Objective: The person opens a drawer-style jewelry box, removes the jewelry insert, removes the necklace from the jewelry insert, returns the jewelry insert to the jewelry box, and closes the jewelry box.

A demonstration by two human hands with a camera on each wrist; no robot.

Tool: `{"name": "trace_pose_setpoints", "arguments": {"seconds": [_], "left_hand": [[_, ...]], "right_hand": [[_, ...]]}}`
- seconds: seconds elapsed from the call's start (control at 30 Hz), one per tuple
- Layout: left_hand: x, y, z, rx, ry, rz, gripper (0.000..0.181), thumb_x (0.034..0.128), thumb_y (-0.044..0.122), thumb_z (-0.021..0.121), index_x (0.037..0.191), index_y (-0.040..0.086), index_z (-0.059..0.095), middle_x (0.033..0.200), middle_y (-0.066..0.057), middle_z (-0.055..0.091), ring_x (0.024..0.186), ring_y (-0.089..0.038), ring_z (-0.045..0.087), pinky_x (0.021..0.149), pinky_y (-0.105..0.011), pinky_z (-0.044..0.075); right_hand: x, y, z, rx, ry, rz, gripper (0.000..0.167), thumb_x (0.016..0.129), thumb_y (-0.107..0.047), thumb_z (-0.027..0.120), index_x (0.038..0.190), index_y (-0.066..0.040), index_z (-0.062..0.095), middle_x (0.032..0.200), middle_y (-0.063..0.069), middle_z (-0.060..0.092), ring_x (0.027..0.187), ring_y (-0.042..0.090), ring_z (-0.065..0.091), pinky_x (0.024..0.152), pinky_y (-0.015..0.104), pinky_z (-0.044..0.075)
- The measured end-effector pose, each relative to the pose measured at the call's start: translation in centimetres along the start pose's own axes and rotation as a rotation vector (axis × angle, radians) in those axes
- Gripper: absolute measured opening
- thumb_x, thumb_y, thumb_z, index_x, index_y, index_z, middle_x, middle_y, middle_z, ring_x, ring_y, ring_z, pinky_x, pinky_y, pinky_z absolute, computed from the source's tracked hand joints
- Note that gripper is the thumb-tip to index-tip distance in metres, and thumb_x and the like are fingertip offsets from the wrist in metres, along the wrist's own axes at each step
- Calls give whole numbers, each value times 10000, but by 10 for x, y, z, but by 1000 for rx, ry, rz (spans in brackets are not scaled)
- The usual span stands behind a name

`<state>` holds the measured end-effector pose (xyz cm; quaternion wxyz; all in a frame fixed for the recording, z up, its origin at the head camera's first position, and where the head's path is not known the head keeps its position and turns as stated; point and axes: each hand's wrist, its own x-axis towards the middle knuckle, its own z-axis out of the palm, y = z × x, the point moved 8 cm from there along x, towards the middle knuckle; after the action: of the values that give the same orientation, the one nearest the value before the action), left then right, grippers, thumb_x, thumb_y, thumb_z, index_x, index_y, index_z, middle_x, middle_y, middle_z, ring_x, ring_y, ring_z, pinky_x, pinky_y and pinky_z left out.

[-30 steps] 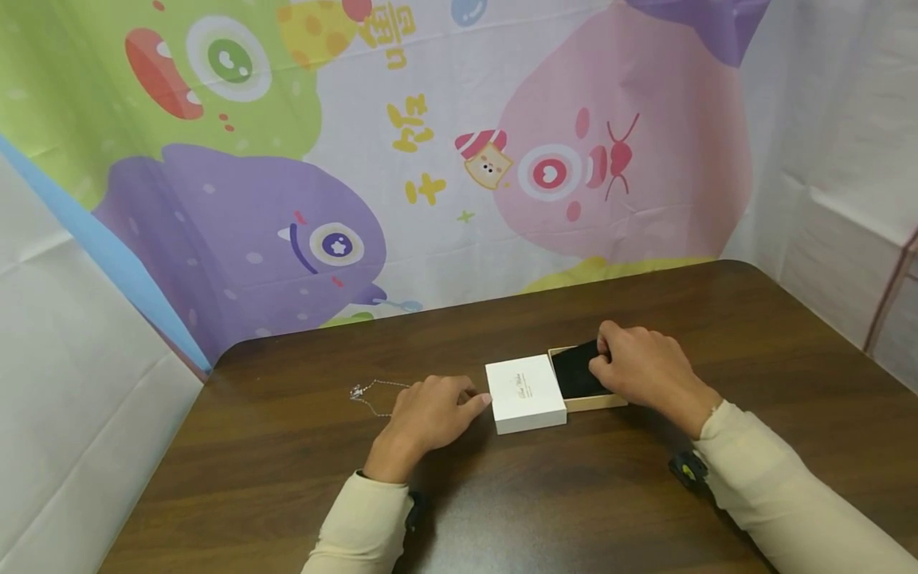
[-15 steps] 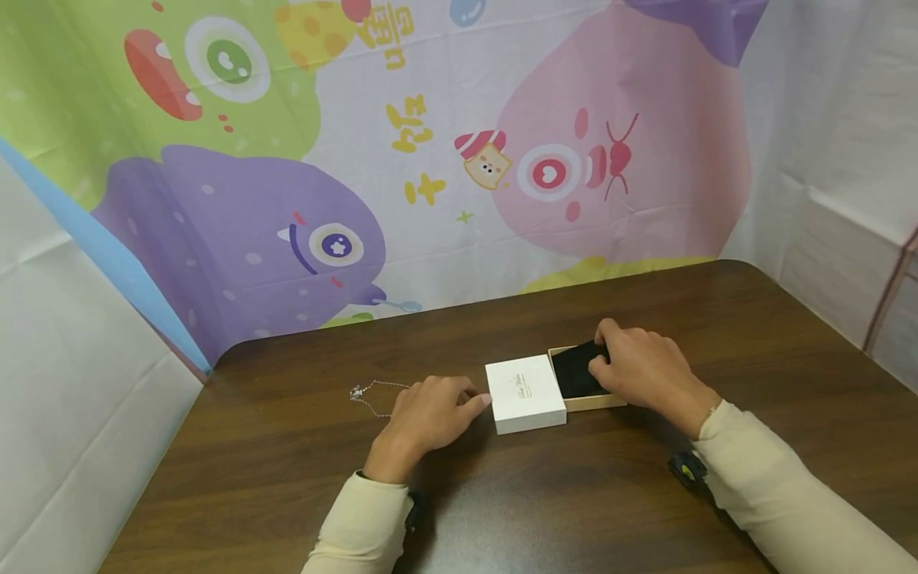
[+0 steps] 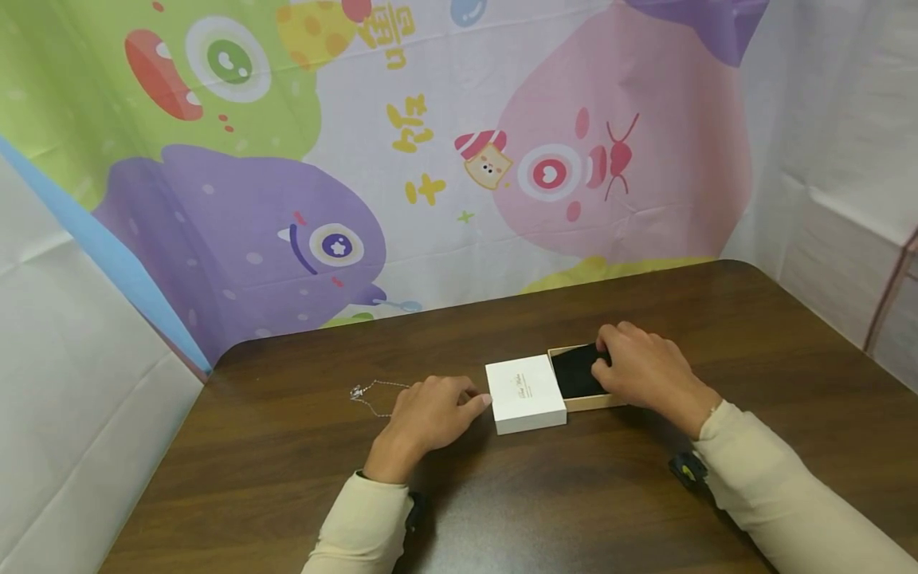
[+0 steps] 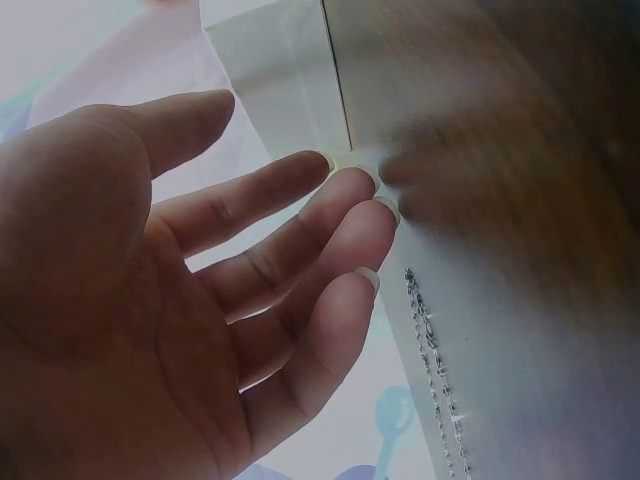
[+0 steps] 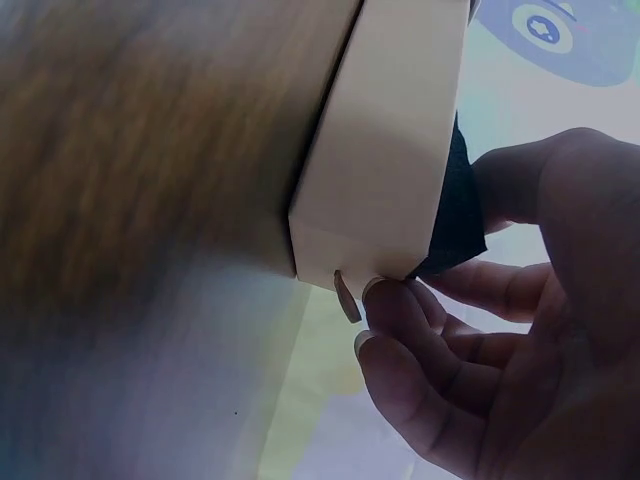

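Observation:
A white box sleeve [image 3: 526, 395] with small lettering lies on the table, its light-brown inner tray [image 3: 598, 402] pulled partway out to the right. Inside the tray is a black pad [image 3: 576, 372]; its edge sticks up past the tray wall in the right wrist view. My right hand [image 3: 649, 367] pinches that pad [image 5: 458, 215] at the tray's outer end, above a small pull tab [image 5: 346, 297]. My left hand [image 3: 430, 414] rests left of the sleeve, fingers loosely bent and holding nothing, thumb tip at the sleeve's left side. A thin silver chain necklace [image 3: 363, 391] lies beyond it, partly hidden.
The dark wood table [image 3: 545, 502] has rounded far corners. Behind it hangs a cloth backdrop [image 3: 445, 263] with cartoon monsters, and pale cloth [image 3: 839, 263] hangs at the right side.
My right hand has shifted very slightly, and the black pad sits a little lower and flatter in the tray. The left hand, sleeve and necklace have not moved.

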<state>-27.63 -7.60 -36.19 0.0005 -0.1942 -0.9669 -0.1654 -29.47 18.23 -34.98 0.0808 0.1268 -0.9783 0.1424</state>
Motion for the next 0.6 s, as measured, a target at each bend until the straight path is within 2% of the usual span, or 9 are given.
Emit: {"name": "trace_pose_setpoints", "arguments": {"seconds": [0.6], "left_hand": [[0, -1, 1, -7, -9, -13, 279, 981, 445, 607, 1064, 229, 762, 936, 99, 728, 830, -158, 682, 651, -406, 493]], "right_hand": [[-1, 3, -2, -11, 18, 19, 135, 836, -167, 688, 918, -68, 651, 846, 57, 597, 693, 223, 577, 590, 467, 483]]}}
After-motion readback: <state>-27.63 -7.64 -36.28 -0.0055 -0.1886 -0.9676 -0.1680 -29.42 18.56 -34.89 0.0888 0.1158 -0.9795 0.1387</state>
